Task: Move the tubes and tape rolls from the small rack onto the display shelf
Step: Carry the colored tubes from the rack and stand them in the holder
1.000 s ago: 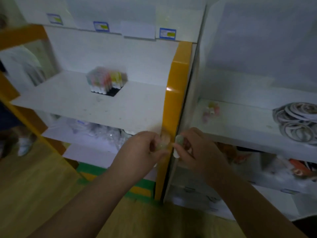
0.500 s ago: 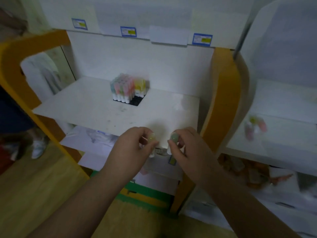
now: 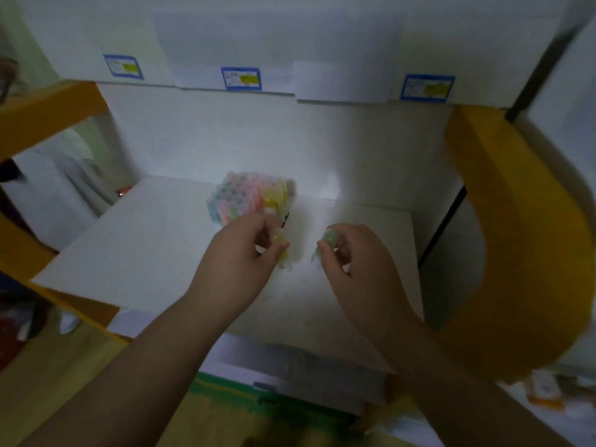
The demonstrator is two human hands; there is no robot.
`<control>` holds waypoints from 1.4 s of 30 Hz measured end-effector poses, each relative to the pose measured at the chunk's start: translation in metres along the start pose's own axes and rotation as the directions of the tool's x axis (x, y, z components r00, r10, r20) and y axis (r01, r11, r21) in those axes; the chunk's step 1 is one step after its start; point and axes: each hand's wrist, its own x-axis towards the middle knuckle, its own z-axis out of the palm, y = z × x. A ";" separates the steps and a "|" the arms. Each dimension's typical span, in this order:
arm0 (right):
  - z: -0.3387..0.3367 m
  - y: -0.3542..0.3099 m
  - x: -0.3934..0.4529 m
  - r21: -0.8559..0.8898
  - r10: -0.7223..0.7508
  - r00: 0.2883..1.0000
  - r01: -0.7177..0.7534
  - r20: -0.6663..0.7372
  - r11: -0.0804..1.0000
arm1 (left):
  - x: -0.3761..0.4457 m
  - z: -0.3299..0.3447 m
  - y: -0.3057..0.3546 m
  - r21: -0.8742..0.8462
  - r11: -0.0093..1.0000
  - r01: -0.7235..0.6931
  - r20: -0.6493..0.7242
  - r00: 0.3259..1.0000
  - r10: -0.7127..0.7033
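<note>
Left hand (image 3: pixel 240 253) is pinching a small translucent yellow-capped plastic tube (image 3: pixel 280 245), right hand (image 3: pixel 354 253) a green-capped one (image 3: pixel 326 241), both hovering over the smooth white shelf board (image 3: pixel 135 253), just in front of the blurred pastel tube cluster (image 3: pixel 248 196).

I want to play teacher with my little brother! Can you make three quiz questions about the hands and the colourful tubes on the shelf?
1. True or false: both hands are empty.
2. What does the right hand pinch? A) tape roll B) green-capped tube C) label
3. Where does the cluster of tubes stand?

Key:
1. False; the left hand pinches a yellow-capped tube too.
2. B
3. On the white shelf, behind the hands.
</note>
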 end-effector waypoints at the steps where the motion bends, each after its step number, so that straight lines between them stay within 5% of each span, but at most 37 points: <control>1: 0.005 0.001 0.006 0.006 0.007 1.000 -0.007 -0.029 1.000 | 0.012 -0.001 -0.005 0.029 0.999 -0.016 0.006 1.000 0.016; 8: 0.044 -0.004 0.041 -0.014 0.092 0.993 -0.093 -0.079 0.996 | 0.091 -0.007 -0.044 0.036 0.992 -0.120 0.074 0.990 0.117; 14: 0.081 -0.005 0.066 -0.182 0.075 0.994 -0.088 -0.074 0.979 | 0.122 -0.010 -0.066 0.345 0.878 -0.331 0.306 0.924 0.228; 22: 0.101 -0.005 0.079 -0.262 0.127 0.988 -0.145 -0.086 0.954 | 0.131 0.007 -0.082 0.453 0.830 -0.324 0.186 0.946 0.267; 29: 0.105 -0.005 0.078 -0.287 0.144 0.984 -0.169 -0.109 0.943 | 0.133 0.012 -0.095 0.333 0.847 -0.414 0.112 0.909 0.401; 42: 0.111 -0.006 0.092 -0.284 0.147 0.986 -0.165 -0.083 0.945 | 0.134 0.000 -0.082 0.378 0.792 -0.479 0.274 0.875 0.399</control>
